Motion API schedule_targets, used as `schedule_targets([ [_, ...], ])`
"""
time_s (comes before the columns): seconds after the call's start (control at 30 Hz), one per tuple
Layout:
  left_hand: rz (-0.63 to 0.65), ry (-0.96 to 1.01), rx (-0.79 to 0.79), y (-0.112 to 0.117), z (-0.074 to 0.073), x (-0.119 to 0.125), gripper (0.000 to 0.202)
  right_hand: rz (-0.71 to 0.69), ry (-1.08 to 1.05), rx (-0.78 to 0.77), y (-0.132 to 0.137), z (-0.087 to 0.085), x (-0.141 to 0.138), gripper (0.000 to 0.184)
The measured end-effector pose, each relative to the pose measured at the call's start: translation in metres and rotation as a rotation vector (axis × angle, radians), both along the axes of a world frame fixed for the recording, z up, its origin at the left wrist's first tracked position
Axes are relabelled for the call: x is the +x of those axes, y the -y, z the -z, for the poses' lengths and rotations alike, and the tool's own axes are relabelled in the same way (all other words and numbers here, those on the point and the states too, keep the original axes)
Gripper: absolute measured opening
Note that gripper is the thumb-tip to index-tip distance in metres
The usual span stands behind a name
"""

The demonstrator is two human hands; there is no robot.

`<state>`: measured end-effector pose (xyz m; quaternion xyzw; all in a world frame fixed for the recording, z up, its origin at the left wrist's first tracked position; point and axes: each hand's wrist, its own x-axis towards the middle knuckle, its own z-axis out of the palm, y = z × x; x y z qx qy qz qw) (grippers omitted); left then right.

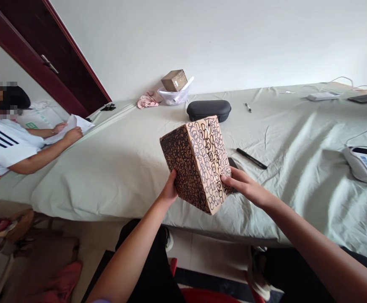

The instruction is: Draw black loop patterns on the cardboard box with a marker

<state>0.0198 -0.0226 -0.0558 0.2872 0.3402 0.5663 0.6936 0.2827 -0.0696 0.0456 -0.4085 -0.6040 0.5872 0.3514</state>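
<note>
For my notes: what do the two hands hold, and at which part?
Both hold the scribbled cardboard box: left hand at its lower left side, right hand at its lower right side.

Bare forearms, no sleeves in view, black trousers (153, 256)

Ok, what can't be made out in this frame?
Head view only:
- Far faces and underside of the scribbled cardboard box: turned away from the camera.
- Left hand fingers: behind the box.
- Dark flat thing by the right hand: mostly hidden by box and hand.
- Label on the white device: too small, device cut off by the right edge.
- Bowl contents: too far.
</note>
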Motion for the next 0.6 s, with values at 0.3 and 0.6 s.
schedule_targets([
  [0.3,-0.133,-0.206,0.324,-0.004,-0.013,0.004,0.060,0.083,0.078,0.184,0.001,0.008,-0.005,0.066],
  [0.6,-0.109,-0.210,0.308,-0.001,-0.012,0.006,0.061,0.128,0.144,0.267,0.002,0.010,-0.004,0.069],
])
